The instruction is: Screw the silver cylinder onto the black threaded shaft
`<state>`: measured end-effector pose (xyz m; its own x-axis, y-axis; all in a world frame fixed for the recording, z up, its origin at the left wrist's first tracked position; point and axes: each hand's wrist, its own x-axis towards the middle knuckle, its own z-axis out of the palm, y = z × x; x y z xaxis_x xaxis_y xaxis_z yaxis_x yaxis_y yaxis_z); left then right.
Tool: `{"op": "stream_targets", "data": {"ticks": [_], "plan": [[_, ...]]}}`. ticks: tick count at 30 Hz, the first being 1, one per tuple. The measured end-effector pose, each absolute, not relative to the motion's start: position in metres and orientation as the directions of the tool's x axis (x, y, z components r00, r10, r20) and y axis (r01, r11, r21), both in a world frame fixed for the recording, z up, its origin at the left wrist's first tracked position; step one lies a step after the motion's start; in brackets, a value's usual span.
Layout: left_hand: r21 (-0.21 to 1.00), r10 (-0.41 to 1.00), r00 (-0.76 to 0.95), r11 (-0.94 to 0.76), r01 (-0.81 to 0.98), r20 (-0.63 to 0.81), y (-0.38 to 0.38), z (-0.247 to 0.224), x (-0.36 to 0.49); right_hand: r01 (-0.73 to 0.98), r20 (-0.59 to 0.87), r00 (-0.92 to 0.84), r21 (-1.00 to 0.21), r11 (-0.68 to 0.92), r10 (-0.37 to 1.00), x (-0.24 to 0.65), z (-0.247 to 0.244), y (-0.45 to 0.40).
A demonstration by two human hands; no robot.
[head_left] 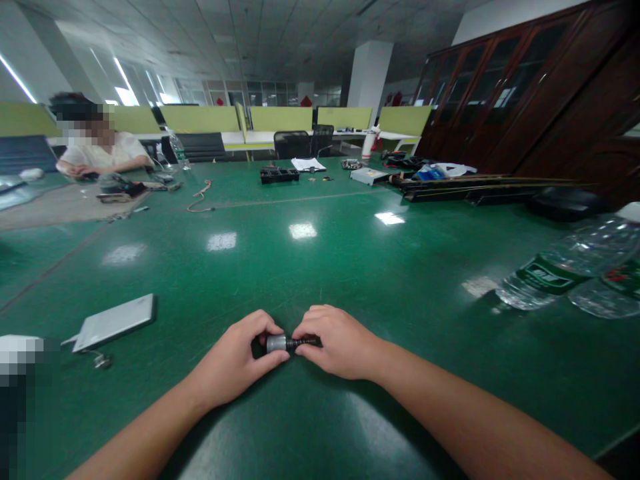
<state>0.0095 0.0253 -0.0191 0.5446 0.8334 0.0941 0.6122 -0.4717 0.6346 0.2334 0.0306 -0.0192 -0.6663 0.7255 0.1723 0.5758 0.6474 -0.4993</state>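
Table: A broad green tabletop (pixel 320 253) stretches across an office, ceiling lights mirrored in its surface.
Cabinet: Dark wooden doors (pixel 500 87) line the wall on the right.
Person: A co-worker in a pale top (pixel 107 152) sits at the table's far left, forearms on its edge.
Bottles: A clear water bottle with a green label (pixel 545 277) stands at right, a second bottle (pixel 613 290) just beside it.
Slab: A flat white slab (pixel 117 321) lies at left, well apart from the hands.
Right hand: Thumb and fingertips of the right hand (pixel 337 343) pinch a dark ridged rod (pixel 294 344), its far end tucked in by the palm.
Left hand: Thumb and forefinger of the left hand (pixel 237 357) close around a silver cylinder (pixel 277 343).
Cylinder and rod: Both sit end to end between the hands, at the near middle of the table; whether they are joined is hard to tell at this size.
Two-handed hold: The step in hand looks like handling the pair in line; the next move calls for a steady left grip and fine right-hand control.
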Motion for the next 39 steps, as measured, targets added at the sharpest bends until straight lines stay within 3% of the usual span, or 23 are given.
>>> {"op": "stream_targets", "data": {"ticks": [14,26,35,39], "plan": [[0.641,0.819,0.566,-0.482,0.597,0.088,0.026,-0.02,0.007,0.605,0.13,-0.662,-0.489,0.629,0.738,0.243,-0.015,0.033],[0.637,0.821,0.563,-0.484,0.6,0.093,0.026,-0.02,0.007,0.719,-0.057,-0.592,-0.489,0.495,0.804,0.27,0.003,0.043],[0.639,0.823,0.558,-0.485,0.597,0.103,0.026,-0.021,0.007,0.627,0.083,-0.56,-0.608,0.487,0.824,0.235,-0.016,0.032],[0.63,0.827,0.552,-0.484,0.607,0.104,0.026,-0.021,0.007,0.587,0.185,-0.571,-0.589,0.555,0.8,0.223,-0.024,0.03]]}}
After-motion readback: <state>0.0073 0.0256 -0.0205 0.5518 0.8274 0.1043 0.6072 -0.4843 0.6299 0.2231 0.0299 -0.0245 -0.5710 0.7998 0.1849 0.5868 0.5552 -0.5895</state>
